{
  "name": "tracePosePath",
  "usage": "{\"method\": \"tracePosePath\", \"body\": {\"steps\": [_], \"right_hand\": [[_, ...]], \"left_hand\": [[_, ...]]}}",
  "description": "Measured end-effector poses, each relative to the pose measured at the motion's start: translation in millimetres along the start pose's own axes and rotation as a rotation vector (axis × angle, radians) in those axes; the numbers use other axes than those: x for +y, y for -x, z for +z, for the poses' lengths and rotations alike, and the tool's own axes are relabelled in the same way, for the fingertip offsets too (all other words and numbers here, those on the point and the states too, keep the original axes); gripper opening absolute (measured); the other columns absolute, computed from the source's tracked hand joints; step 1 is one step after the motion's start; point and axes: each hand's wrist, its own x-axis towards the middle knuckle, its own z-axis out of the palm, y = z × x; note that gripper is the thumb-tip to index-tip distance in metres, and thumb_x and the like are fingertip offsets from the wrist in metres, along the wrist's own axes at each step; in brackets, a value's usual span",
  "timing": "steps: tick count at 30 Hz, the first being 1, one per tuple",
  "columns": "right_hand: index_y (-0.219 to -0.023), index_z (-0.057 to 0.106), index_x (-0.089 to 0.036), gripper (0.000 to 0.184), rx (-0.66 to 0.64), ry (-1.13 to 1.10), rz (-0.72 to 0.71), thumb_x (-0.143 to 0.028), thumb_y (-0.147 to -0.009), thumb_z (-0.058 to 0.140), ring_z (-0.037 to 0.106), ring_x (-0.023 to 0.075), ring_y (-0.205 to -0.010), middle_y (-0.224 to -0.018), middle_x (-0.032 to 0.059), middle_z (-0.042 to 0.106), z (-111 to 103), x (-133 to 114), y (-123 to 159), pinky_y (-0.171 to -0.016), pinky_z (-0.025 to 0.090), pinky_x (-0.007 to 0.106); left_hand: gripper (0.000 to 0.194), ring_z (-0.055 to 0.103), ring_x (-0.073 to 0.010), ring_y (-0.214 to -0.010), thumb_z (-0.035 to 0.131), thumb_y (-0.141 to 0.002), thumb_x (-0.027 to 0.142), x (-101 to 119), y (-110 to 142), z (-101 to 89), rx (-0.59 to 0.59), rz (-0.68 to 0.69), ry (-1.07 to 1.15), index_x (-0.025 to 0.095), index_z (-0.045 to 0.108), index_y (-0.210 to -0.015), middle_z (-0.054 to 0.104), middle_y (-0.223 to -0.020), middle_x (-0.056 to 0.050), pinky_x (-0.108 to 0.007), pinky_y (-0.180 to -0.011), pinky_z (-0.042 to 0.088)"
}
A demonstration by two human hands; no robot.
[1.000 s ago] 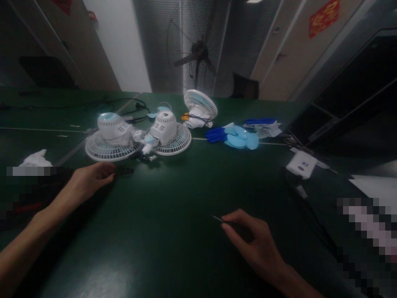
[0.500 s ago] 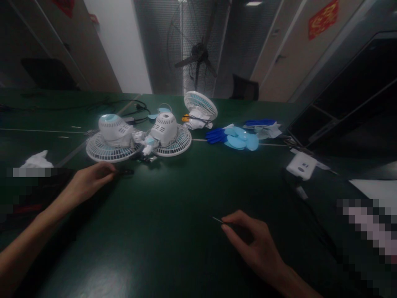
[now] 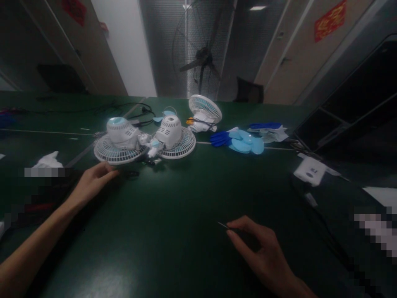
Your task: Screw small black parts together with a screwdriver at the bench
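Observation:
In my right hand (image 3: 259,250), thumb and forefinger pinch a thin metal rod (image 3: 222,225) whose pale tip points left over the table; its kind is too small to tell. My left hand (image 3: 96,180) rests at the left with its fingers drawn together, and what they hold, if anything, is hidden. Just right of its fingertips lies a small dark object (image 3: 133,174). Beyond that hand, a white fan (image 3: 120,142) lies face down on its grille, beside a second face-down fan (image 3: 170,136). Small dark pieces (image 3: 151,162) lie at their near edge.
A third small fan (image 3: 204,111) leans back farther off. Right of it are blue gloves (image 3: 221,138) and light-blue fan blades (image 3: 246,141). A white box (image 3: 310,170) with a black cable stands at the right. Crumpled white material (image 3: 49,160) lies left on the green table (image 3: 173,198).
The whole view has shifted slightly, moving things rightward. My left fingertips have drawn a little away from the small dark object. My right hand keeps its pinch on the thin metal rod.

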Motion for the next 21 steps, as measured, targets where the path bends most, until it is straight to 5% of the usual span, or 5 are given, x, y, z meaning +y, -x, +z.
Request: {"method": "tracePosePath", "body": {"steps": [5,9,15,21], "right_hand": [[-0.101,0.072,-0.025,0.011,-0.032,-0.008,0.001,-0.031,-0.098,0.064,0.074,0.0186,-0.07,-0.084,0.0011,0.076,-0.9,1.3,0.1,-0.062,0.059,0.027],[-0.102,0.073,-0.025,0.012,-0.012,-0.006,0.002,-0.032,-0.097,0.065,0.076,0.0202,-0.073,-0.086,0.0026,0.077,-0.3,3.6,1.0,-0.066,0.062,0.029],[-0.1,0.073,-0.024,0.012,-0.022,0.004,-0.004,-0.031,-0.097,0.064,0.074,0.0193,-0.069,-0.083,0.0021,0.076,-0.4,0.8,-0.9,-0.063,0.061,0.028],[-0.099,0.072,-0.025,0.01,-0.039,0.011,0.002,-0.03,-0.097,0.063,0.074,0.0185,-0.068,-0.083,0.0014,0.076,0.1,0.4,-1.6,-0.061,0.058,0.026]], "left_hand": [[0.033,0.064,-0.0284,-0.108,0.077,-0.077,0.044,15.3,5.5,4.0,-0.016,0.036,0.11,0.017,0.058,-0.075,0.072,-0.115,-0.008,-0.031,-0.087,0.05],[0.035,0.065,-0.0269,-0.104,0.072,-0.078,0.038,21.6,6.5,11.9,0.035,0.024,0.216,0.018,0.049,-0.064,0.073,-0.107,-0.009,-0.031,-0.085,0.051],[0.024,0.056,-0.0183,-0.076,0.07,-0.076,0.031,18.4,3.2,17.4,0.069,0.02,0.26,0.018,0.052,-0.068,0.066,-0.086,-0.003,-0.027,-0.068,0.045],[0.026,0.054,-0.0156,-0.07,0.071,-0.081,0.035,15.5,4.2,17.9,0.05,0.017,0.238,0.018,0.053,-0.076,0.06,-0.073,0.002,-0.024,-0.065,0.041]]}}
